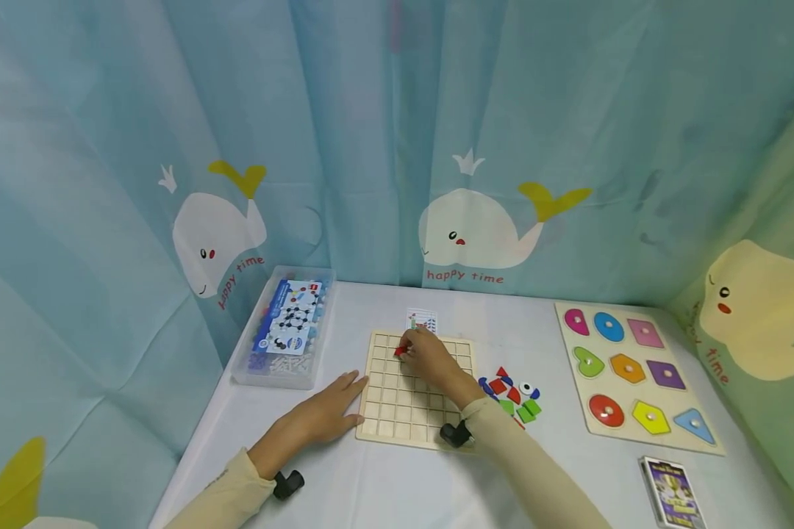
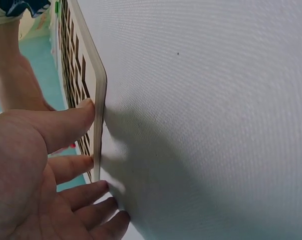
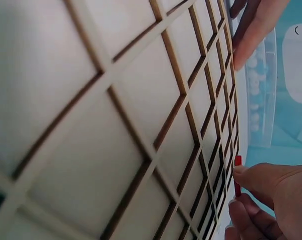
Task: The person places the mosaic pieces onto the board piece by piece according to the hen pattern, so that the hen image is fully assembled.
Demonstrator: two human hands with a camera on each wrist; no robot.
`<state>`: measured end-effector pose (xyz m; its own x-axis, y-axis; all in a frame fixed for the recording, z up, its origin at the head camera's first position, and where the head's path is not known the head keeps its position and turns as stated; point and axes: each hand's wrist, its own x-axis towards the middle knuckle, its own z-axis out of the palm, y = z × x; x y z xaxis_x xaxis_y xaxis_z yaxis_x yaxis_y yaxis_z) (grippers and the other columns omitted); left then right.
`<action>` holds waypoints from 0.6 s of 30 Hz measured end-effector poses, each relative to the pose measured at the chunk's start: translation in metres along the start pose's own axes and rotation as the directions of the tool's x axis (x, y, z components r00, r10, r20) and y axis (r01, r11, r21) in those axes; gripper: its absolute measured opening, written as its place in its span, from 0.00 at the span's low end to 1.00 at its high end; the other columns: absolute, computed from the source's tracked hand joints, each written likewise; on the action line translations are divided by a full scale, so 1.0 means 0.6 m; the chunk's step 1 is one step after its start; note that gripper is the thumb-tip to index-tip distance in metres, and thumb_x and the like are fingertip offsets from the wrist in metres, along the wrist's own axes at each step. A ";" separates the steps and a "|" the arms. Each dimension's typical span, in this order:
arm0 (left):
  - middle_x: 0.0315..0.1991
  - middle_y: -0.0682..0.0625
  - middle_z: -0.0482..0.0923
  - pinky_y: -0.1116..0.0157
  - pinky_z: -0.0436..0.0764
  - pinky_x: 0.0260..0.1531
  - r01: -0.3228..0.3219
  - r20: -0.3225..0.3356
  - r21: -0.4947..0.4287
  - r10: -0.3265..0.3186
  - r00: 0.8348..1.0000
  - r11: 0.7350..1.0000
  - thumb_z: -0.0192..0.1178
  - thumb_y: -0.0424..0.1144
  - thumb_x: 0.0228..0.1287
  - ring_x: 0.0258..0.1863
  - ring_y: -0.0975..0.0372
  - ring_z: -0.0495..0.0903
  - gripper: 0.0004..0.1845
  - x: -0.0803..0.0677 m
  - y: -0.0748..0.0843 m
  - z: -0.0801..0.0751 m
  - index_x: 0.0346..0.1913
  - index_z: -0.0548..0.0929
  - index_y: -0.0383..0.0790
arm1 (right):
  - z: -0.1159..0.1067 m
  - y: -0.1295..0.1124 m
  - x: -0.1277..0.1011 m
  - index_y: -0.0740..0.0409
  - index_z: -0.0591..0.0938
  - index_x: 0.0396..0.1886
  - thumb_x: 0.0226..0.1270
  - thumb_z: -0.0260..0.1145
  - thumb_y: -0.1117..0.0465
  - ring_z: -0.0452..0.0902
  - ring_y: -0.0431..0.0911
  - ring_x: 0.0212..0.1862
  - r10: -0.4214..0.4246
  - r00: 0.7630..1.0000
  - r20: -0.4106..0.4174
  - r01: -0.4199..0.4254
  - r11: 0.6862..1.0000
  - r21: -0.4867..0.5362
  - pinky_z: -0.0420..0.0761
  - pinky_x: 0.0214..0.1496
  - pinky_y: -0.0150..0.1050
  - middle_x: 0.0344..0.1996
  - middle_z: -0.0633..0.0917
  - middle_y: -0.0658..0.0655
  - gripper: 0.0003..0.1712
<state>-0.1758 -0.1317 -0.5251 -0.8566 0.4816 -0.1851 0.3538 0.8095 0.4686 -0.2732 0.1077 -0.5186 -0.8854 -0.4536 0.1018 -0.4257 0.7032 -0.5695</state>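
A wooden grid board [image 1: 397,411] with raised square cells lies flat on the white table. Over its far part, my right hand [image 1: 428,358] pinches a small red piece [image 1: 400,352]; the right wrist view shows this red piece [image 3: 238,175] edge-on between thumb and fingers, close over the grid. My left hand [image 1: 331,408] lies at the board's left edge, fingers mostly straight. In the left wrist view, the left thumb and fingers [image 2: 75,195] touch the board's rim [image 2: 98,100]. Just beyond the board, a printed card [image 1: 422,319] is partly covered by the right hand.
Loose red, blue and green shapes [image 1: 512,397] lie right of the board. A shape puzzle with knobs [image 1: 612,389] sits farther right, with a small boxed deck [image 1: 672,492] nearer. At the left stands a clear plastic case [image 1: 284,330]. A whale-print curtain [image 1: 370,147] hangs behind the table.
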 end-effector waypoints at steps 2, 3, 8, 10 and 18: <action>0.77 0.38 0.51 0.49 0.60 0.70 0.003 0.002 -0.006 -0.003 1.000 1.000 0.60 0.47 0.73 0.75 0.46 0.52 0.38 0.001 0.000 0.000 0.78 0.58 0.38 | 0.003 -0.002 0.003 0.63 0.82 0.40 0.68 0.69 0.67 0.78 0.51 0.46 -0.004 1.000 0.009 0.004 1.000 0.004 0.81 0.47 0.44 0.40 0.80 0.57 0.05; 0.78 0.38 0.51 0.49 0.60 0.70 0.004 0.004 -0.009 -0.004 1.000 1.000 0.60 0.47 0.73 0.75 0.46 0.52 0.38 0.001 0.000 0.001 0.78 0.58 0.38 | 0.004 -0.002 0.004 0.63 0.82 0.40 0.68 0.69 0.67 0.78 0.50 0.45 -0.007 1.000 0.014 0.007 1.000 0.001 0.81 0.47 0.43 0.39 0.80 0.57 0.05; 0.78 0.39 0.50 0.49 0.60 0.70 0.009 0.008 -0.004 -0.009 1.000 1.000 0.60 0.48 0.73 0.76 0.47 0.51 0.38 0.003 -0.001 0.004 0.79 0.57 0.39 | 0.012 -0.002 0.008 0.61 0.83 0.39 0.68 0.69 0.67 0.75 0.45 0.40 -0.020 0.998 0.052 0.021 1.000 -0.011 0.80 0.44 0.40 0.38 0.79 0.54 0.03; 0.78 0.39 0.50 0.49 0.60 0.70 0.012 0.009 -0.007 -0.012 1.000 1.000 0.60 0.48 0.73 0.76 0.47 0.51 0.38 0.002 0.000 0.003 0.79 0.57 0.39 | 0.014 -0.002 0.008 0.61 0.83 0.39 0.68 0.69 0.66 0.74 0.43 0.39 -0.034 0.997 0.065 0.035 0.999 -0.010 0.80 0.43 0.39 0.37 0.79 0.53 0.03; 0.78 0.39 0.50 0.49 0.60 0.70 0.015 0.006 0.003 -0.015 1.000 1.000 0.60 0.48 0.73 0.76 0.47 0.51 0.38 0.003 -0.002 0.005 0.79 0.57 0.39 | 0.017 0.002 0.015 0.59 0.84 0.39 0.67 0.70 0.66 0.77 0.47 0.42 -0.060 0.998 0.028 0.063 0.991 -0.119 0.81 0.45 0.40 0.38 0.80 0.53 0.04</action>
<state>-0.1766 -0.1311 -0.5284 -0.8598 0.4710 -0.1974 0.3418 0.8180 0.4627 -0.2801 0.0989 -0.5267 -0.8528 -0.5099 0.1126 -0.4995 0.7335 -0.4610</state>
